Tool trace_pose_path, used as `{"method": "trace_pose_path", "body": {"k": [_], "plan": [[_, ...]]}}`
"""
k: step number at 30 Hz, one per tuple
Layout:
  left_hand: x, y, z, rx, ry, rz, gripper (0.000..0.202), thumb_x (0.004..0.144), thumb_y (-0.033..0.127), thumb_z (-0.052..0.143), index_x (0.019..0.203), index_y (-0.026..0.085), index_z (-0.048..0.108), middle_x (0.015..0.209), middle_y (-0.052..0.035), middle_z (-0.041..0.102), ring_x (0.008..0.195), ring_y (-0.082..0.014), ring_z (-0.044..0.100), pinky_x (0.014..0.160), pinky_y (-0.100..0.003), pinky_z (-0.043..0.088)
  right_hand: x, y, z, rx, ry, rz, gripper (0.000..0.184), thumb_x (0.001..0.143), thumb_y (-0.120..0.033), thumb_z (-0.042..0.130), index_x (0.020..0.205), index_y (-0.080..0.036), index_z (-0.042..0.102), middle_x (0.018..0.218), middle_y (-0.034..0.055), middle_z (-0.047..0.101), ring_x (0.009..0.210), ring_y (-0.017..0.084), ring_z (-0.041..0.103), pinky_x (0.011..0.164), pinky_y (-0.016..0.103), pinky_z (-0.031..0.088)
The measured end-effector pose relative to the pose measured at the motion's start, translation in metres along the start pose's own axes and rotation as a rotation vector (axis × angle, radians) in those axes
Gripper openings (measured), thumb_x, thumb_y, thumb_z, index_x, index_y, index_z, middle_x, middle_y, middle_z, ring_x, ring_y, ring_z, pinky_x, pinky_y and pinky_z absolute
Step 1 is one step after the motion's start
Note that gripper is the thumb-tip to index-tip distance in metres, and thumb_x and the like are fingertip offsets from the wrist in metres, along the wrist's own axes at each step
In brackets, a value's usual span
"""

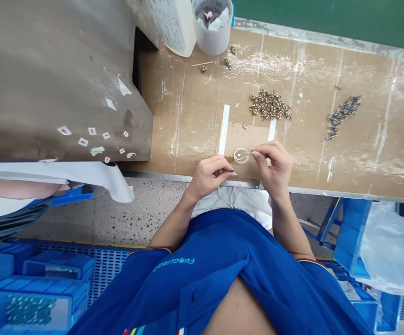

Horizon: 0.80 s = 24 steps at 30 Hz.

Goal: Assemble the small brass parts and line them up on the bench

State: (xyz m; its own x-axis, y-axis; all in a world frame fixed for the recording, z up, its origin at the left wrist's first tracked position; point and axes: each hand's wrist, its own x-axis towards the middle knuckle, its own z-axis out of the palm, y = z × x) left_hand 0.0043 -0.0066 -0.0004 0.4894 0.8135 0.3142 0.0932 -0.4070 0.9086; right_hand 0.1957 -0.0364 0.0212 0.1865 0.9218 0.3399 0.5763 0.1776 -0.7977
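My left hand [211, 177] is closed at the table's front edge, pinching a small dark-tipped metal part [231, 171] between thumb and fingertips. My right hand [274, 166] pinches a thin stick [249, 152], which looks like a toothpick; its tip reaches over a small round clear dish [241, 156]. Something whitish lies in the dish, which sits on a piece of cardboard [254, 135] between the hands. Just beyond the cardboard is a heap of small brass-coloured metal parts [270, 104]. Further right, similar parts with blue bits [343, 116] lie in a slanting group.
A metal machine housing [65, 83] with small arrow stickers stands at the left. At the back are a white bottle [176, 23] and a grey cup [215, 37] with scraps inside. A wooden stick [202, 64] and stray parts lie nearby. Blue bins [352, 237] stand below, right.
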Motion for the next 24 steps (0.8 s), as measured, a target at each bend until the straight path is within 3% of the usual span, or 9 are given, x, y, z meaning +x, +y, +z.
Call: {"method": "trace_pose_path", "body": {"k": [3,6,10,15,19,24], "plan": [[0.0,-0.002,-0.002,-0.002,-0.005,0.007,0.017,0.086,0.013,0.076,0.075,0.015,0.063,0.065,0.0039,0.052,0.055,-0.0065,0.045,0.051,-0.019,0.035,0.003,0.004,0.0,-0.022,-0.099,0.0,0.017,0.097,-0.038,0.062,0.098,-0.024,0.073,0.081,0.0012,0.062,0.069,0.014,0.057,0.062,0.029,0.047],[0.0,-0.003,-0.002,-0.003,-0.013,0.002,0.019,0.087,0.015,0.076,0.074,0.015,0.062,0.067,0.003,0.055,0.056,-0.0065,0.047,0.051,-0.018,0.036,0.013,0.019,-0.012,-0.075,-0.044,0.053,0.022,0.097,-0.041,0.061,0.107,-0.024,0.07,0.085,0.0014,0.061,0.071,0.014,0.056,0.063,0.029,0.047],[0.0,-0.003,-0.002,0.018,-0.028,-0.007,0.018,0.09,0.018,0.073,0.075,0.015,0.063,0.066,0.0021,0.056,0.056,-0.0072,0.048,0.051,-0.019,0.036,0.042,0.055,-0.03,-0.233,0.094,0.163,0.018,0.097,-0.038,0.059,0.096,-0.022,0.068,0.09,0.0033,0.064,0.077,0.015,0.059,0.071,0.031,0.049],[0.001,-0.001,-0.002,0.031,-0.035,-0.03,0.02,0.089,0.021,0.074,0.074,0.015,0.062,0.065,0.0024,0.055,0.055,-0.0077,0.047,0.051,-0.02,0.036,0.073,0.089,-0.029,-0.309,0.02,0.153,0.012,0.093,-0.033,0.065,0.089,-0.022,0.068,0.086,0.0037,0.065,0.078,0.017,0.06,0.082,0.036,0.052],[0.001,-0.001,-0.002,0.043,-0.037,-0.045,0.023,0.09,0.023,0.073,0.072,0.015,0.06,0.065,0.0022,0.055,0.054,-0.0077,0.046,0.05,-0.02,0.035,0.079,0.09,-0.027,-0.292,-0.032,0.098,0.005,0.089,-0.029,0.068,0.087,-0.024,0.068,0.086,0.0034,0.064,0.082,0.019,0.061,0.087,0.038,0.053],[-0.001,-0.001,0.0,0.042,-0.02,-0.072,0.022,0.09,0.023,0.073,0.073,0.016,0.06,0.065,0.0025,0.054,0.054,-0.0074,0.045,0.049,-0.019,0.035,0.068,0.083,-0.037,-0.243,-0.047,0.151,0.004,0.087,-0.024,0.067,0.084,-0.022,0.066,0.082,0.0017,0.066,0.072,0.015,0.061,0.077,0.035,0.054]]}}
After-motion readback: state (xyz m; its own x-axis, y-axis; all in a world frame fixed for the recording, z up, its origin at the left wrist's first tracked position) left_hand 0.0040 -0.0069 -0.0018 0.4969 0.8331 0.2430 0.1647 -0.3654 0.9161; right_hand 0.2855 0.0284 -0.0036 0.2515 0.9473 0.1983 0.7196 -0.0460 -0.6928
